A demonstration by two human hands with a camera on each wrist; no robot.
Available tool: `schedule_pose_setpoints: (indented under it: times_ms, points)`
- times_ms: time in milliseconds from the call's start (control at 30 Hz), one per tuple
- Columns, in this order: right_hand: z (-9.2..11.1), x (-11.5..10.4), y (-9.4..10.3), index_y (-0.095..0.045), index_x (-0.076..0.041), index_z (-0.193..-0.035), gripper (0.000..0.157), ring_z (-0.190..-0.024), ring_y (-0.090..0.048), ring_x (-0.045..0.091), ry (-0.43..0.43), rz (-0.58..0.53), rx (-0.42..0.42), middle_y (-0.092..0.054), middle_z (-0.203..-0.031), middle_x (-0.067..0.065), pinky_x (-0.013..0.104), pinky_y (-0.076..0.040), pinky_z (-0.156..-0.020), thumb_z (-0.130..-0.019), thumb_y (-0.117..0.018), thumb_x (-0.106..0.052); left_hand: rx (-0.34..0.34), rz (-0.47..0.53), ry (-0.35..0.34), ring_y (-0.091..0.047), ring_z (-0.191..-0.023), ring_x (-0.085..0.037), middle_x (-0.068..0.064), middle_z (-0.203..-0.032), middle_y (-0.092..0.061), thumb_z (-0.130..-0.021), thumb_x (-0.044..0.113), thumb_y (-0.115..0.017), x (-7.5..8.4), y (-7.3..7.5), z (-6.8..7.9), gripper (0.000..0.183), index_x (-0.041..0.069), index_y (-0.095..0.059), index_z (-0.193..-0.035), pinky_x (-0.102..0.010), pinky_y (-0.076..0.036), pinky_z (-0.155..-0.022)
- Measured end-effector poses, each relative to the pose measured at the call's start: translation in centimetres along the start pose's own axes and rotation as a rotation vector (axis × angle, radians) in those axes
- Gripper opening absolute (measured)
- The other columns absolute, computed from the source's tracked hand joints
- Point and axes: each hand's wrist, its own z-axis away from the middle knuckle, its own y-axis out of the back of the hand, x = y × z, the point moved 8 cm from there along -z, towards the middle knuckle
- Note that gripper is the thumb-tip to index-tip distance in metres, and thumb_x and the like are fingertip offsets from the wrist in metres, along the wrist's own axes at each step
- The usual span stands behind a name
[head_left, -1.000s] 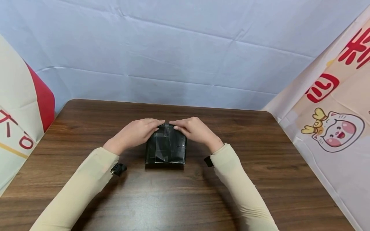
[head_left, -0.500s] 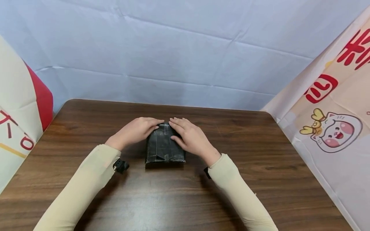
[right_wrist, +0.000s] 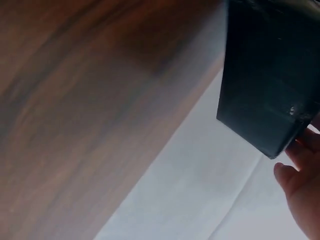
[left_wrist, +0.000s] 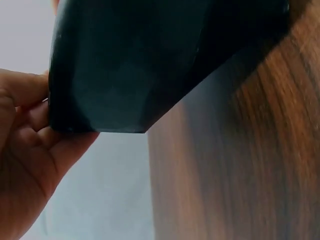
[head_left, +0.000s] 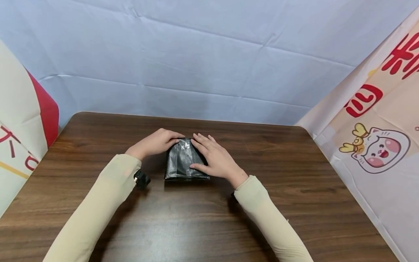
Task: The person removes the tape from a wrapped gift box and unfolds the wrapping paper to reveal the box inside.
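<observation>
A black box (head_left: 183,160), wrapped in glossy tape, stands near the middle of the table between both hands. Its dark side (left_wrist: 125,70) has a slanted edge in the left wrist view. At the far left corner my left hand (head_left: 157,142) holds the box, thumb on the near side and fingers round the back edge. My right hand (head_left: 216,156) lies on the right part of the top, its fingers fairly straight and spread and the thumb pointing inward. In the right wrist view the fingers (right_wrist: 300,155) are beside the box's lower corner, partly hidden by it.
The brown wood-grain table (head_left: 183,225) extends around the box, its far edge not far behind the hands. A pale blue cloth backdrop (head_left: 196,54) hangs behind. Printed cloths (head_left: 379,145) stand on both sides.
My right hand has slid from the box's far edge onto its right top. The left hand has shifted slightly away and rightward. The box's near edge sits a little farther off, its top shinier.
</observation>
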Motion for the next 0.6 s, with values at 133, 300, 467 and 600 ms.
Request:
schedule_pose_setpoints:
  times_ms: [133,300,467,600]
  points:
    - [0.0,0.4,-0.7,-0.041,0.001,-0.141,0.071,-0.138,-0.029,0.026,-0.018,-0.027,-0.024,-0.034,-0.149,0.015,0.040,-0.020,-0.113,-0.091,-0.060,-0.044,-0.016,0.029,0.042,-0.062,-0.101,-0.027,-0.019,-0.122,-0.060,-0.099,0.007,-0.049,-1.1,-0.6,-0.2,0.032,-0.002,-0.057,-0.128,-0.044,-0.047,-0.087]
    - [0.1,0.9,-1.7,-0.036,-0.002,-0.145,0.069,-0.141,-0.023,0.022,-0.077,-0.104,-0.110,-0.028,-0.152,0.013,0.033,-0.017,-0.113,-0.094,-0.053,-0.045,-0.008,0.056,0.088,-0.054,-0.117,-0.032,-0.019,-0.127,-0.057,-0.100,0.008,-0.047,-1.8,-1.7,-0.4,0.033,-0.002,-0.056,-0.130,-0.047,-0.043,-0.096]
    - [0.3,1.4,-2.3,-0.030,-0.003,-0.147,0.067,-0.142,-0.018,0.019,-0.117,-0.179,-0.182,-0.023,-0.154,0.011,0.028,-0.012,-0.114,-0.096,-0.051,-0.043,0.001,0.019,0.111,-0.047,-0.124,-0.033,-0.021,-0.132,-0.052,-0.101,0.010,-0.044,-1.7,-2.6,-0.1,0.036,-0.004,-0.051,-0.133,-0.047,-0.038,-0.101]
    - [0.3,1.5,-2.4,-0.029,-0.003,-0.147,0.068,-0.142,-0.018,0.020,-0.112,-0.173,-0.187,-0.023,-0.154,0.012,0.029,-0.012,-0.114,-0.097,-0.049,-0.044,0.038,-0.092,0.151,-0.036,-0.133,-0.034,-0.022,-0.143,-0.040,-0.101,0.017,-0.045,-0.9,-2.6,1.0,0.044,-0.005,-0.042,-0.139,-0.048,-0.030,-0.107]
